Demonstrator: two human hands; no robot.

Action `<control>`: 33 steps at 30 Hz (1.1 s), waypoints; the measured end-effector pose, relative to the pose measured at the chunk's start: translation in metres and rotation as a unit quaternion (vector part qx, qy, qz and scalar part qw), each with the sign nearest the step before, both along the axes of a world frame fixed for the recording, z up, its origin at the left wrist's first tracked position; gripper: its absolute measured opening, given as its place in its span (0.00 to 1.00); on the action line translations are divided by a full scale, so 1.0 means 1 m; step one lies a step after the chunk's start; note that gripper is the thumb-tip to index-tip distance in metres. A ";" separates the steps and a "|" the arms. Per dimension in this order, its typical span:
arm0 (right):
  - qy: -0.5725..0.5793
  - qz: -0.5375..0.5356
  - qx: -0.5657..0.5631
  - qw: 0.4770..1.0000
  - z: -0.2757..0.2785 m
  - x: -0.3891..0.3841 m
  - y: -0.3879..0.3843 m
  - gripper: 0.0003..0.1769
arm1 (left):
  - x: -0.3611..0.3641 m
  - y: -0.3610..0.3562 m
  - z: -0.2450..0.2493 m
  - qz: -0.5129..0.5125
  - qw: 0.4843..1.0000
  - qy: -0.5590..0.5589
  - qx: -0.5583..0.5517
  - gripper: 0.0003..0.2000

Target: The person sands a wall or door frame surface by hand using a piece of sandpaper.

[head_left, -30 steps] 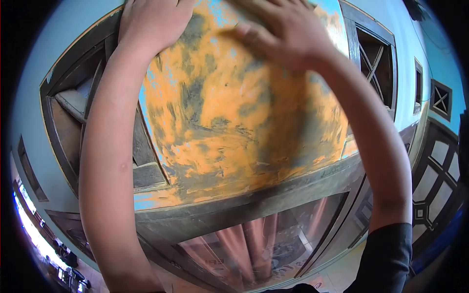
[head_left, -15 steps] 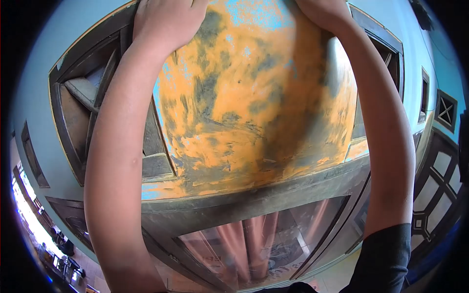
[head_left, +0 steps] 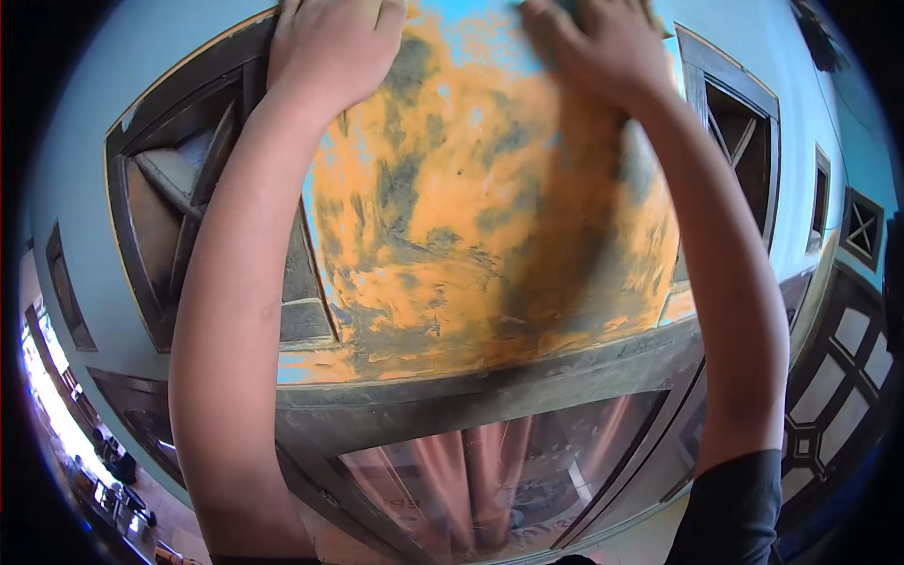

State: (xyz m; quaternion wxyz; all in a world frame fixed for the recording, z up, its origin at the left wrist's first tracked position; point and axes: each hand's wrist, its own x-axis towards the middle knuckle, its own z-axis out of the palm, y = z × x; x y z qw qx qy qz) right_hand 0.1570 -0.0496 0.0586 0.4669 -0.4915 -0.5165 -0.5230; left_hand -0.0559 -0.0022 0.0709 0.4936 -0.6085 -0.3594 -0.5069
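Both my arms reach up to a wall panel (head_left: 452, 226) with worn orange paint, dark smudges and light-blue patches. My left hand (head_left: 334, 52) rests at its upper left, beside a dark wooden window frame (head_left: 137, 207); its fingertips run out of the top of the view. At the upper right, my right hand (head_left: 612, 47) lies over the panel with its thumb stretched to the left. A small tan and dark edge shows by its fingers, too little to name. The right hand is slightly blurred, and its shadow falls down the panel.
Below the panel runs a dark wooden beam (head_left: 490, 372) above a glass pane (head_left: 499, 471) with pinkish curtains behind it. Another wooden window (head_left: 739, 132) is at the right, and a dark lattice door (head_left: 838, 377) farther right. Cluttered items (head_left: 118, 499) stand at lower left.
My right hand has moved down and a little left over the panel, so more of it shows. My left hand sits slightly lower in the view.
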 end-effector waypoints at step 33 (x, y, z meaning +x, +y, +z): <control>-0.180 0.046 -0.077 0.980 -0.210 0.065 0.001 0.36 | -0.052 0.017 -0.206 -0.036 0.988 0.148 -0.016 0.32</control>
